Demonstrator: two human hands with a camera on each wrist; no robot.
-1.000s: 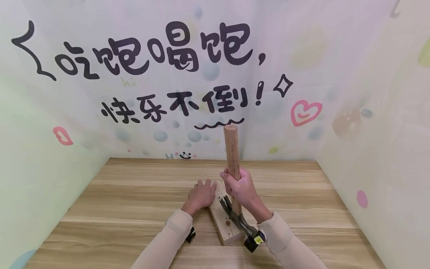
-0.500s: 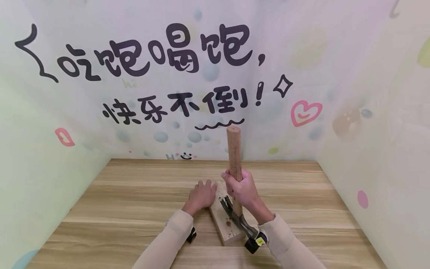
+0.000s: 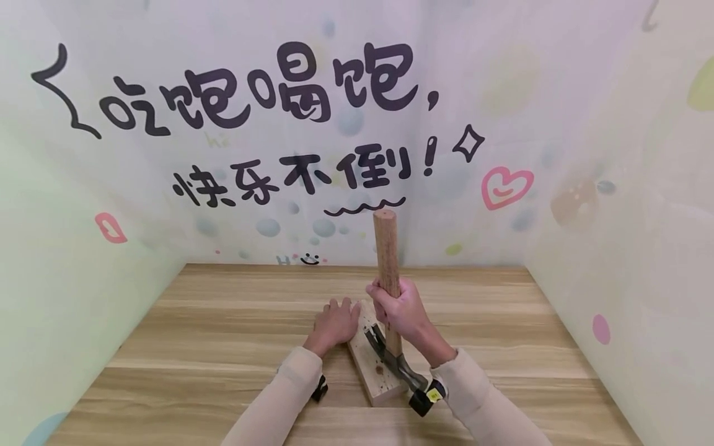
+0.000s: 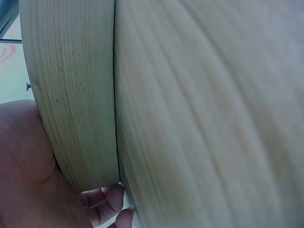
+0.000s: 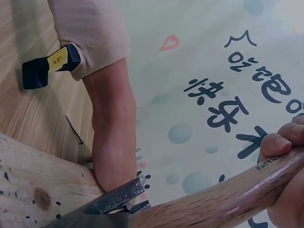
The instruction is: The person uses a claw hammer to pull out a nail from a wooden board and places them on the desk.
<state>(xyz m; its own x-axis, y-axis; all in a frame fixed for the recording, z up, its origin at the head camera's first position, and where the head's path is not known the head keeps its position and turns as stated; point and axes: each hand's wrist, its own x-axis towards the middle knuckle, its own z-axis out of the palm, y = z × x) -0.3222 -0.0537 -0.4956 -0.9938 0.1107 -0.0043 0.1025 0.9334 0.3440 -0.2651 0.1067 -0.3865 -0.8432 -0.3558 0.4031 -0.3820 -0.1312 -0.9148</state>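
My right hand (image 3: 405,310) grips the wooden handle of a claw hammer (image 3: 386,244), held nearly upright. The hammer's metal head lies over a thick wooden board (image 3: 367,365), its claw toward the board's far end. In the right wrist view, a small nail head (image 5: 128,206) shows between the claw prongs. My left hand (image 3: 334,322) holds the board's far left end; the left wrist view has its fingers (image 4: 111,202) curled round that end. Beside the board's edge there, a nail (image 4: 28,87) sticks out. How deep the clawed nail sits is hidden.
Left of the board, a loose dark nail (image 5: 74,130) appears to lie on the wood-grain table (image 3: 240,310). Black wrist cameras (image 3: 422,401) hang under both sleeves. A printed cloth backdrop (image 3: 463,235) with lettering closes the back and sides.
The hammer handle tipped slightly right half a second ago and leans slightly back left now. Both hands keep their holds, and the board stays put. The head view shifted a little.
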